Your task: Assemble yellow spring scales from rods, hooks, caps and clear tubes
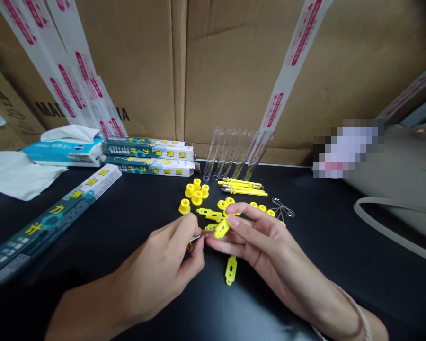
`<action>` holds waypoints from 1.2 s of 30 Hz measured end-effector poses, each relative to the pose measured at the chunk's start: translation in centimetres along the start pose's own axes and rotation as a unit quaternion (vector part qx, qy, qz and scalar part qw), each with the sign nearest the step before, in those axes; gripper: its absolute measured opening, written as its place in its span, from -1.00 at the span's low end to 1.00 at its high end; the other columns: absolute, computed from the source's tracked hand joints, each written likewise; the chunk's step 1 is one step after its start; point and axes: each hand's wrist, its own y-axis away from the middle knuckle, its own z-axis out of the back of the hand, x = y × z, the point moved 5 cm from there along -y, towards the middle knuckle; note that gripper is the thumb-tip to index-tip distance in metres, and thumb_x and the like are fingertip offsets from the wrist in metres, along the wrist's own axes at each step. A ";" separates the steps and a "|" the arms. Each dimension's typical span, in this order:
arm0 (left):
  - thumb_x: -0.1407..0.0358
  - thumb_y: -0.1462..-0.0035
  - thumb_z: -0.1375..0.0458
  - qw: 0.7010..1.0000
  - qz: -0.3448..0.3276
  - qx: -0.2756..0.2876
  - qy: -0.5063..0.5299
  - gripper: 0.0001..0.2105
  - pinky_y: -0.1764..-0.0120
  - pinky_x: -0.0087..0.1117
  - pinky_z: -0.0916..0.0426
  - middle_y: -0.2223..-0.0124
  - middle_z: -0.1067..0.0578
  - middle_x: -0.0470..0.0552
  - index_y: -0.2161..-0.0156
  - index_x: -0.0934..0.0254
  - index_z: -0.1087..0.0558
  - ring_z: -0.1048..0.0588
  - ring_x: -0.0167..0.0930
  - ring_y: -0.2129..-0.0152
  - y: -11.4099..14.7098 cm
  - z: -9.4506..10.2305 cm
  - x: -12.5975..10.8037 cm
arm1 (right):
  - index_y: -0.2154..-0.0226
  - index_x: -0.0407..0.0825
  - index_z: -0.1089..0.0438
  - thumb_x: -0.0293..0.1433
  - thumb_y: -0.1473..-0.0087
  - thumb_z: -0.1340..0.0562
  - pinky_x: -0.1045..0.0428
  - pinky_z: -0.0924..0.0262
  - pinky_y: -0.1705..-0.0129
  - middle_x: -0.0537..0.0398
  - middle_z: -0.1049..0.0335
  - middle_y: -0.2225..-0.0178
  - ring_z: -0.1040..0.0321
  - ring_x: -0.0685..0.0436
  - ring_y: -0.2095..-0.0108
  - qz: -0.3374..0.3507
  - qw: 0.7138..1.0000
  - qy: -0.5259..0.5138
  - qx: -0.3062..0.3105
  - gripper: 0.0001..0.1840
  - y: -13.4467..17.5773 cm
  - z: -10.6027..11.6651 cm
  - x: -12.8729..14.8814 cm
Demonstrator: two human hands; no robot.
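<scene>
My right hand [266, 244] pinches a small yellow plastic tab with holes [221, 229] between thumb and finger. Close against it, my left hand [159, 260] is closed on a thin metal part [196, 238]; its fingers hide most of that part. One more yellow tab [230, 270] lies on the table below my hands, and others [208, 214] lie just behind them. Yellow flanged caps [196, 198] stand in a group beyond my left hand. Small yellow rings [222, 204] and metal hooks [284, 208] lie behind my right hand, partly hidden by it.
Several clear tubes [234, 154] stand at the back, with yellow strips bearing metal parts [246, 187] before them. Printed boxes [152, 166] are stacked at back left; a long box [57, 215] lies left. Tissues [67, 149], a cardboard wall [227, 71] and a pale bag [394, 175] border the table.
</scene>
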 end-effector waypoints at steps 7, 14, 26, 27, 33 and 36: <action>0.46 -0.25 0.05 1.000 0.000 0.008 -0.008 -0.86 0.48 -0.49 -0.28 0.42 -0.39 -0.17 0.34 0.20 -0.22 -0.44 -0.50 0.54 0.0 0.0 0.2 | 0.16 0.05 -0.41 -0.36 -0.24 -0.29 -0.14 -0.38 -0.10 0.15 -0.55 0.33 -0.57 -0.04 0.23 -0.005 0.999 -0.023 0.040 -0.90 0.6 -0.5 0.3; 0.41 -0.31 0.09 0.996 0.039 0.058 0.054 -0.87 0.41 -0.47 -0.36 0.33 -0.50 -0.09 0.28 0.19 -0.23 -0.53 -0.46 0.44 0.0 -0.1 0.2 | 0.17 0.08 -0.39 -0.32 -0.22 -0.31 -0.10 -0.48 0.06 0.17 -0.52 0.36 -0.58 -0.08 0.25 0.038 0.997 0.056 0.046 -0.87 0.8 -0.6 1.0; 0.40 -0.34 0.12 0.997 0.029 0.055 0.036 -0.84 0.41 -0.45 -0.39 0.32 -0.51 -0.06 0.28 0.19 -0.23 -0.54 -0.43 0.43 -0.1 0.0 0.0 | 0.15 0.10 -0.36 -0.35 -0.24 -0.29 0.09 -0.48 0.17 0.13 -0.61 0.30 -0.60 -0.05 0.26 0.078 0.988 0.116 0.068 -0.87 0.9 -0.8 1.7; 0.39 -0.34 0.13 0.998 0.028 0.055 0.033 -0.83 0.41 -0.44 -0.39 0.32 -0.51 -0.05 0.29 0.19 -0.23 -0.54 -0.42 0.44 0.0 -0.1 0.0 | 0.15 0.10 -0.36 -0.35 -0.24 -0.29 0.09 -0.48 0.17 0.12 -0.62 0.29 -0.61 -0.05 0.26 0.083 0.987 0.124 0.068 -0.88 0.9 -0.9 1.7; 0.39 -0.31 0.10 0.998 0.031 0.046 0.036 -0.85 0.44 -0.45 -0.41 0.35 -0.52 -0.05 0.30 0.19 -0.24 -0.54 -0.42 0.48 0.2 -0.2 0.1 | 0.19 0.10 -0.38 -0.38 -0.21 -0.32 0.13 -0.46 0.29 0.09 -0.62 0.31 -0.62 -0.08 0.29 0.133 0.971 0.192 0.057 -0.88 1.3 -1.1 2.1; 0.41 -0.28 0.05 0.998 0.031 0.031 0.055 -0.88 0.46 -0.49 -0.39 0.37 -0.51 -0.09 0.31 0.19 -0.24 -0.53 -0.46 0.51 0.1 -0.1 0.1 | 0.17 0.13 -0.39 -0.41 -0.22 -0.31 0.06 -0.48 0.23 0.11 -0.61 0.31 -0.61 -0.12 0.27 0.155 0.965 0.196 0.074 -0.86 1.7 -1.2 2.0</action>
